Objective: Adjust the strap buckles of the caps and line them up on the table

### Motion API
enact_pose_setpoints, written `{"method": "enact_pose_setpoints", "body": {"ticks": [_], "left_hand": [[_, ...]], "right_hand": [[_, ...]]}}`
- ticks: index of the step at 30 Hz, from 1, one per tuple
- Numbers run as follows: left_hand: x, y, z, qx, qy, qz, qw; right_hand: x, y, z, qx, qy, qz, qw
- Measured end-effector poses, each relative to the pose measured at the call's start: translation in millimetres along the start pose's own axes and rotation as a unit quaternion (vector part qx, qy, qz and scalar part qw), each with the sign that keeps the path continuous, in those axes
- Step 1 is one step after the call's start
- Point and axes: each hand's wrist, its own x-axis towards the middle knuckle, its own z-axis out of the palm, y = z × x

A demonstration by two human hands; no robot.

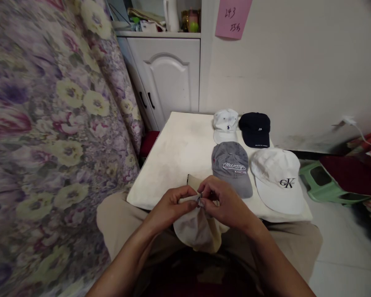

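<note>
A beige baseball cap (198,231) hangs over the near edge of the table, its back strap and a small metal buckle (199,200) between my fingers. My left hand (173,206) pinches the strap from the left, thumb against the buckle. From the right, my right hand (221,202) pinches the same strap, thumb and forefinger meeting at the buckle. Close by on the right lies a grey cap (230,159) with white lettering. Beside it is a large white cap (276,173) marked CK. Behind them sit a small white cap (225,121) and a dark navy cap (255,128).
The caps lie on a cream-covered table (176,144). A floral curtain (64,165) hangs along the left. At the back stand a white cabinet (170,74) and a wall with a pink note (233,18). A green stool (318,185) is on the floor at right.
</note>
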Motion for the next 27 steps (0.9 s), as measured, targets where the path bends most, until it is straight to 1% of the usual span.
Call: {"method": "enact_pose_setpoints", "body": {"ticks": [4,11,19,27], "left_hand": [[0,2,2.0,0.007,0.014,-0.006,1.000],[0,6,4.3,0.005,0.020,-0.022,1.000],[0,5,4.4,0.012,0.023,-0.029,0.999],[-1,6,5.8,0.018,0.031,-0.026,0.999]], "right_hand": [[-1,-2,3,-0.029,0.009,-0.005,1.000],[-4,-6,5,-0.059,0.016,-0.007,0.998],[-6,-2,11,-0.081,0.024,-0.034,0.996],[-8,-7,2,-0.036,-0.014,-0.016,0.999]]}}
